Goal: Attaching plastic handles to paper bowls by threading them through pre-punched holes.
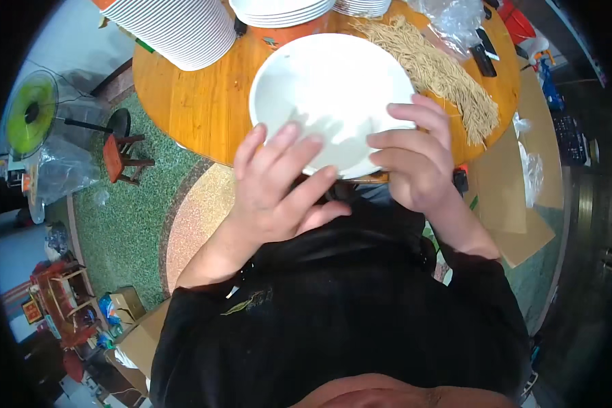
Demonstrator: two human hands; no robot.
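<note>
A white round plate (pixel 326 88) lies at the near edge of a round wooden table (pixel 190 102). My left hand (pixel 279 187) rests over the plate's near rim with fingers spread. My right hand (pixel 415 160) curls over the rim on the right side, fingers lying on the plate's inner surface. Both hands touch the plate, which sits on the table and overhangs its near edge. A pile of pale dried noodles (pixel 442 71) lies on the table just right of the plate.
Stacks of white plates (pixel 177 27) stand at the table's far left, more (pixel 282 10) at the far middle. Clear plastic bags (pixel 455 17) and dark handheld devices (pixel 483 58) lie at the far right. A small red stool (pixel 119 158) and green fan (pixel 30 112) stand left. Cardboard (pixel 517 197) lies right.
</note>
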